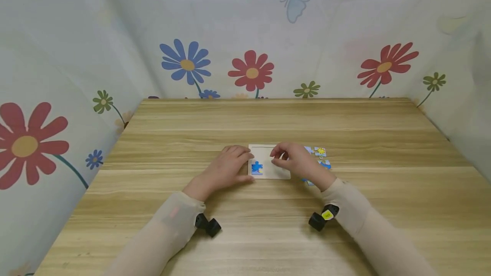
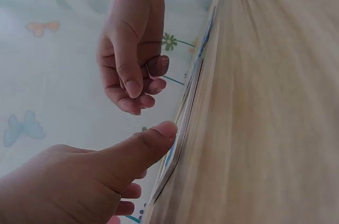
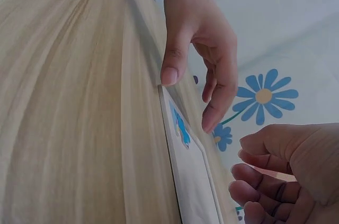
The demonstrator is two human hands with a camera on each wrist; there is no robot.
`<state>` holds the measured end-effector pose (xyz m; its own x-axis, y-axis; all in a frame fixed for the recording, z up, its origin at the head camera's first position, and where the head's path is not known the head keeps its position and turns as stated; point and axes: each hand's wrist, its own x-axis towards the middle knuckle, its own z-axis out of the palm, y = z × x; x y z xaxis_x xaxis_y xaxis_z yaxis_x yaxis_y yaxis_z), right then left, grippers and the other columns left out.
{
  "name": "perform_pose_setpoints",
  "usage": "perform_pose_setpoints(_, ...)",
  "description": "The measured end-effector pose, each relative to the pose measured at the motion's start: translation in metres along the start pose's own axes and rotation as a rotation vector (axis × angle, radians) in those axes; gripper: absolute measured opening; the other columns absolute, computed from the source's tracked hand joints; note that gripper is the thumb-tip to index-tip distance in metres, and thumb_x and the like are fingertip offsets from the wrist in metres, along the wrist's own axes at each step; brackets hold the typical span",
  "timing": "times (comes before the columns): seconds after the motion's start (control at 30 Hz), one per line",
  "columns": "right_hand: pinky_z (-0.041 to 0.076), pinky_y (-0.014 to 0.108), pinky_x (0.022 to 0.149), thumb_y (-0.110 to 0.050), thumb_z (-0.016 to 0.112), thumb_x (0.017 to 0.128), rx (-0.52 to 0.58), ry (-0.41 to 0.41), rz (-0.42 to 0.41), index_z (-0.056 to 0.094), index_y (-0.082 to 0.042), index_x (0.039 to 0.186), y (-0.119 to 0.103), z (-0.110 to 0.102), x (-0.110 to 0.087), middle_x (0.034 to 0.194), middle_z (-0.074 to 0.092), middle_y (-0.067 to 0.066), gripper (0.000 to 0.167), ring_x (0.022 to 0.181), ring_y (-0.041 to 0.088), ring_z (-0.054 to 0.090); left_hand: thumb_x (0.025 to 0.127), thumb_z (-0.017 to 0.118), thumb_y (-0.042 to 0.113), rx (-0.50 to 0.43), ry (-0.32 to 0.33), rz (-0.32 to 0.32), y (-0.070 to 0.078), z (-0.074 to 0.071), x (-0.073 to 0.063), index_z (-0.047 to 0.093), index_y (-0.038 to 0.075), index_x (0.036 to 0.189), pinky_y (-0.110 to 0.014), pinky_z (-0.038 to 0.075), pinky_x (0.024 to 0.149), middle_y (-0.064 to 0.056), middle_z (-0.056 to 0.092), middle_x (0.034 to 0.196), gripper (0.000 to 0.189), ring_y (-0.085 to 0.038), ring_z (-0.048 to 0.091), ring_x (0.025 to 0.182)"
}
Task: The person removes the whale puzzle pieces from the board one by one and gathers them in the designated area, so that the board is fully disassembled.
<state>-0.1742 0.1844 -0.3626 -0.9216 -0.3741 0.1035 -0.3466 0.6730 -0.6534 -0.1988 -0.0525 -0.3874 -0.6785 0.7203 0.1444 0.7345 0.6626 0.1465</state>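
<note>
A white puzzle board lies flat on the table, with one blue puzzle piece in its lower left corner. At the board's left edge is my left hand, thumb and fingers spread apart around that side. My right hand hovers above the right part of the board. Its fingers bend loosely, and in the right wrist view nothing shows between the thumb and the fingertips. Several loose puzzle pieces lie to the right of the board, partly hidden under my right hand and wrist.
The wooden table extends around the board on all sides. Behind it and along its sides hangs a white curtain printed with flowers and butterflies. Each sleeve carries a small black camera at the wrist.
</note>
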Motion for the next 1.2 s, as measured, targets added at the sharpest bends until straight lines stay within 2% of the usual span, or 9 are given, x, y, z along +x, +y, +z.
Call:
perform_pose_setpoints(0.4, 0.045, 0.023, 0.066, -0.015, 0.068, 0.088, -0.028, -0.086, 0.046, 0.068, -0.005, 0.100, -0.008, 0.012, 0.010, 0.086, 0.067, 0.004, 0.015, 0.072, 0.011, 0.056, 0.083, 0.068, 0.053, -0.065, -0.043, -0.068, -0.003, -0.001, -0.001, 0.061, 0.011, 0.125, -0.043, 0.033, 0.114, -0.005, 0.059, 0.132, 0.061, -0.024, 0.049, 0.129)
perform_pose_setpoints(0.7, 0.048, 0.024, 0.069, -0.013, 0.066, 0.088, -0.065, -0.098, 0.035, 0.069, -0.005, 0.100, -0.011, 0.022, 0.018, 0.085, 0.067, 0.004, 0.016, 0.072, 0.010, 0.058, 0.084, 0.068, 0.050, -0.074, -0.058, -0.069, -0.004, -0.001, -0.002, 0.061, 0.009, 0.125, -0.044, 0.033, 0.114, -0.006, 0.059, 0.133, 0.058, -0.025, 0.049, 0.130)
perform_pose_setpoints(0.9, 0.049, 0.028, 0.072, -0.011, 0.066, 0.086, -0.104, -0.082, 0.010, 0.071, -0.003, 0.097, -0.013, 0.025, 0.022, 0.083, 0.068, 0.005, 0.014, 0.074, 0.013, 0.060, 0.084, 0.069, 0.049, -0.082, -0.043, -0.062, -0.003, -0.002, -0.002, 0.061, 0.009, 0.124, -0.044, 0.034, 0.113, -0.006, 0.059, 0.132, 0.057, -0.025, 0.050, 0.128)
perform_pose_setpoints(1.2, 0.048, 0.027, 0.070, -0.010, 0.066, 0.084, -0.114, -0.095, 0.030, 0.071, -0.005, 0.095, -0.015, 0.030, 0.025, 0.084, 0.068, 0.005, 0.013, 0.075, 0.012, 0.059, 0.084, 0.069, 0.049, -0.089, -0.044, -0.061, -0.005, 0.000, -0.002, 0.061, 0.009, 0.123, -0.043, 0.034, 0.113, -0.006, 0.060, 0.131, 0.057, -0.025, 0.050, 0.128)
